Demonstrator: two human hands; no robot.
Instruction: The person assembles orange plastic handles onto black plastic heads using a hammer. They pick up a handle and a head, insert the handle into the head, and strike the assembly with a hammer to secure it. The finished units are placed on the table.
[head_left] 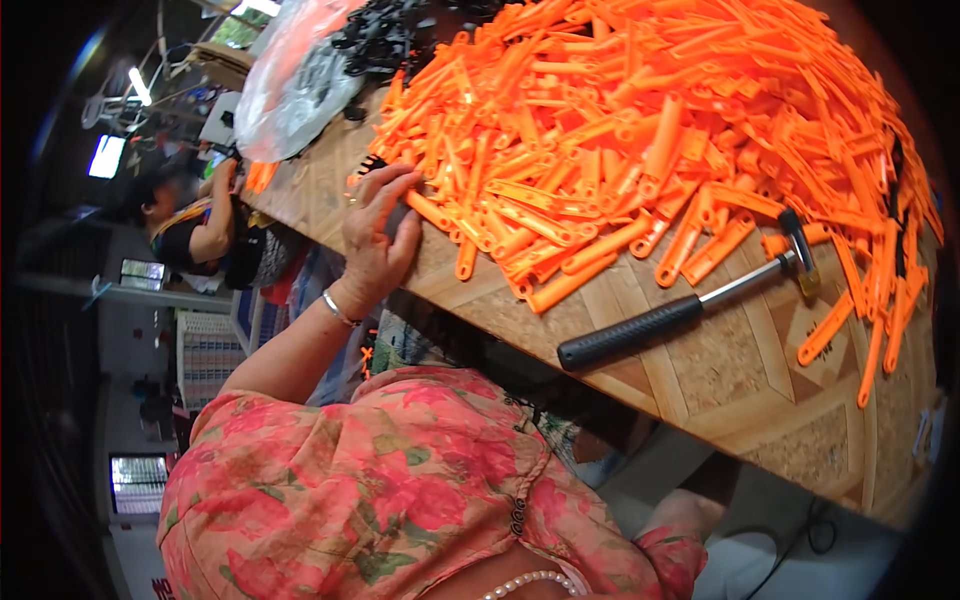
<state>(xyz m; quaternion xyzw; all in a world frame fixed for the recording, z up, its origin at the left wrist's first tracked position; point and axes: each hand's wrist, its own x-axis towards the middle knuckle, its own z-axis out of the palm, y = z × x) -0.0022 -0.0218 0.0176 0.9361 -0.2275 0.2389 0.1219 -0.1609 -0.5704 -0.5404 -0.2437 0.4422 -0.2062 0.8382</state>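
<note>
My left hand (380,235) rests at the table's near edge, left of the orange heap. Its fingers are curled over a small black toothed piece (372,163), whose teeth show past the fingertips; the rest of it is mostly covered. Close by the fingers lie long orange plastic handle pieces (560,200), slotted and with holes at their ends, piled high across the table. My right forearm (690,510) drops below the table edge on the right, and the hand there is hidden.
A small mallet (630,333) with black grip lies on the patterned wooden table (720,370). Black parts (390,35) are heaped at the back beside a clear plastic bag (290,110). Another person (195,225) works at the far left by a few orange pieces (261,177).
</note>
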